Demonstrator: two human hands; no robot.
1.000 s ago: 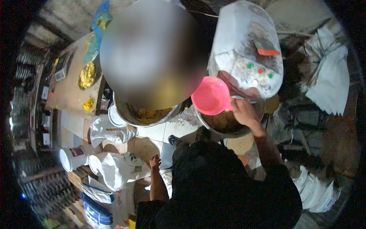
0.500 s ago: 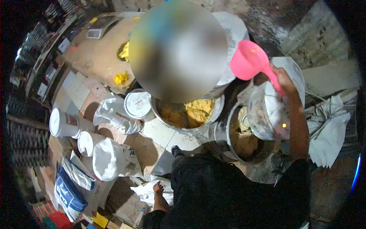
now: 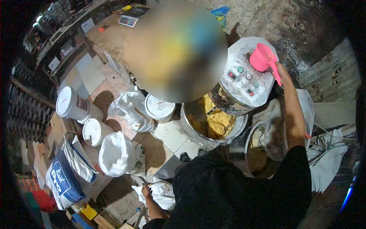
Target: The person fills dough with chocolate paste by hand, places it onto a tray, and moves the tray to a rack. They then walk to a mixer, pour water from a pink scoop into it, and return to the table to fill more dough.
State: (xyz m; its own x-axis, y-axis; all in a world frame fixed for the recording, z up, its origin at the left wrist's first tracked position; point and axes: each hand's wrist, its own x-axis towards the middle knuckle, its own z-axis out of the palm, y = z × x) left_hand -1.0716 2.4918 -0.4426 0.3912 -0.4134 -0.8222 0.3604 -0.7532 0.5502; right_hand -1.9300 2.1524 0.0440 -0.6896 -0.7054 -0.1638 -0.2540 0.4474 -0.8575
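My right hand [image 3: 282,75] grips the handle of a pink plastic dipper [image 3: 260,57]. In this view the dipper overlaps the flour-dusted mixer head [image 3: 249,86], which bears red and green buttons. Below that head, yellow dough [image 3: 220,123] fills part of a round metal mixer bowl [image 3: 185,121]. My right forearm reaches past a second mixer bowl [image 3: 247,154] with brownish dough inside. Low on my left side, my left hand [image 3: 146,191] hangs with fingers loosely curled, overlapping a white sack [image 3: 162,194]; nothing shows in it.
Lidded white buckets [image 3: 160,107] and open white sacks [image 3: 116,154] stand on the tiled floor to the left. A blue-and-white bag [image 3: 65,181] lies farther left. A wooden table [image 3: 108,32] is at the back, partly behind a blurred circle. White sheeting [image 3: 329,162] lies far right.
My view has shifted, bringing the mixer's control top out from behind the blur. My right hand has carried the dipper over that top. The left hand stays low by the sack.
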